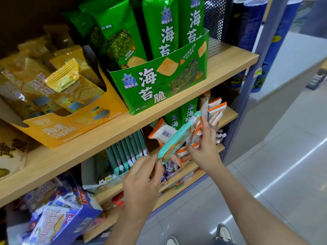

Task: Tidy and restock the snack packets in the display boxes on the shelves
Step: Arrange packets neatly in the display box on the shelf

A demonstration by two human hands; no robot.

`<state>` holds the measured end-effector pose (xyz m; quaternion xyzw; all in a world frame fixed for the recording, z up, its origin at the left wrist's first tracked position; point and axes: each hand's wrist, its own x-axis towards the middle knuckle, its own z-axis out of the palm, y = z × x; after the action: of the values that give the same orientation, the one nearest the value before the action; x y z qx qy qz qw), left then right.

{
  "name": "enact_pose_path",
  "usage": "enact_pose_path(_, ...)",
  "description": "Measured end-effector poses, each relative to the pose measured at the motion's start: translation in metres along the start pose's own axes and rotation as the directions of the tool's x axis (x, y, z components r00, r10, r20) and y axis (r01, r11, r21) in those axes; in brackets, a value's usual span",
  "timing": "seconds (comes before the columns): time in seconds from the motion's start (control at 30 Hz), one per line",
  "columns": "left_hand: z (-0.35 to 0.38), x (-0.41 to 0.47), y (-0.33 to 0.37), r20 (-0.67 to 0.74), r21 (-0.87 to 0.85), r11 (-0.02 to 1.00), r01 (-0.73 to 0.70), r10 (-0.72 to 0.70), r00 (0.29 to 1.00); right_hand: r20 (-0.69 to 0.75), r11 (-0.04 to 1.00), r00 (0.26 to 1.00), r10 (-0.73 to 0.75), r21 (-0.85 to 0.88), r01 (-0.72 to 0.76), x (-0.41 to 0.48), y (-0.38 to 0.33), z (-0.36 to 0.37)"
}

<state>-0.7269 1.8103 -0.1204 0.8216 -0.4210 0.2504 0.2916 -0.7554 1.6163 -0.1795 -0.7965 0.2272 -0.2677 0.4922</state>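
In front of the second shelf down, a teal packet is held slantwise in the air between two hands. The left hand pinches its lower end between thumb and fingertips. The right hand is up at its higher end, forefinger pointing upward and thumb spread out beneath. Whether that hand grips the teal packet or the orange-and-white packets just behind it I cannot tell. Those packets stand jumbled in an orange box on the same shelf. To their left, a teal box holds a neat row of upright teal packets. On the shelf board above, a green box of tall green packets stands beside a yellow box of leaning yellow packets. Lower left, a blue box holds tumbled blue-and-white packets.
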Motion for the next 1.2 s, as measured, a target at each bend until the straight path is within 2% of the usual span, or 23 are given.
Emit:
enact_pose_path(0.1,-0.007,0.003,0.005,-0.013,0.020,1.000,-0.015,0.015,1.000,0.079,0.996,0.996,0.031,0.078,-0.037,0.008,0.004,-0.014)
enact_pose_path(0.17,-0.014,0.006,0.007,-0.046,-0.010,1.000,0.029,-0.030,0.999,0.069,0.999,0.997,0.032,0.023,-0.034,0.002,0.001,-0.026)
enact_pose_path(0.2,-0.018,0.005,0.008,-0.056,-0.014,0.999,0.031,-0.032,0.998,0.009,1.000,1.000,-0.018,-0.022,0.018,-0.005,-0.004,-0.032)
enact_pose_path(0.27,-0.024,0.005,0.014,-0.040,-0.013,1.000,0.001,-0.002,0.999,-0.080,0.971,0.974,-0.211,-0.130,0.199,-0.023,-0.024,-0.035)
enact_pose_path(0.37,-0.029,0.003,0.026,0.005,-0.049,0.999,-0.023,0.023,1.000,0.061,0.871,0.917,-0.395,-0.293,0.395,-0.041,-0.047,-0.014)
enact_pose_path(0.43,-0.030,0.006,0.034,0.027,-0.168,0.985,-0.040,0.045,0.999,0.014,0.874,0.906,-0.424,-0.254,0.413,-0.039,-0.051,-0.006)
enact_pose_path(0.5,-0.032,0.011,0.039,0.065,-0.380,0.925,-0.016,0.044,0.997,-0.091,0.877,0.882,-0.461,-0.194,0.439,-0.031,-0.051,-0.014)
enact_pose_path(0.57,-0.035,0.016,0.040,0.133,-0.561,0.820,0.115,-0.048,0.990,-0.173,0.886,0.871,-0.461,-0.153,0.439,-0.027,-0.056,-0.031)
enact_pose_path(0.63,-0.029,0.023,0.035,0.226,-0.570,0.760,0.311,-0.220,0.949,-0.252,0.925,0.890,-0.379,-0.117,0.361,-0.026,-0.065,-0.050)
enact_pose_path(0.67,-0.017,0.024,0.026,0.273,-0.499,0.771,0.397,-0.295,0.916,-0.279,0.950,0.908,-0.313,-0.104,0.295,-0.026,-0.069,-0.058)
enact_pose_path(0.73,0.013,0.029,0.001,0.349,-0.234,0.824,0.516,-0.424,0.836,-0.284,0.985,0.944,-0.171,-0.059,0.161,-0.026,-0.075,-0.069)
enact_pose_path(0.8,0.042,0.034,-0.022,0.390,-0.057,0.817,0.573,-0.510,0.767,-0.211,0.998,0.977,-0.037,-0.055,0.026,-0.029,-0.072,-0.070)
enact_pose_path(0.87,0.060,0.037,-0.031,0.458,-0.093,0.733,0.674,-0.570,0.682,-0.105,0.991,0.989,0.100,-0.075,-0.108,-0.033,-0.058,-0.063)
enact_pose_path(0.9,0.066,0.037,-0.030,0.482,-0.132,0.702,0.700,-0.572,0.664,-0.059,0.984,0.983,0.172,-0.033,-0.174,-0.034,-0.047,-0.057)
enact_pose_path(1.0,0.075,0.030,-0.020,0.527,-0.211,0.740,0.638,-0.464,0.712,0.018,0.926,0.932,0.362,0.105,-0.362,-0.037,-0.024,-0.040)
enact_pose_path(1.1,0.076,0.024,-0.011,0.619,-0.253,0.778,0.575,-0.327,0.714,0.037,0.888,0.906,0.421,0.185,-0.421,-0.034,-0.014,-0.026)
enact_pose_path(1.13,0.075,0.026,-0.011,0.598,-0.269,0.769,0.580,-0.339,0.727,0.056,0.860,0.894,0.445,0.251,-0.444,-0.033,-0.015,-0.022)
enact_pose_path(1.2,0.069,0.032,-0.016,0.467,-0.279,0.728,0.627,-0.468,0.751,0.079,0.812,0.880,0.469,0.354,-0.464,-0.032,-0.018,-0.015)
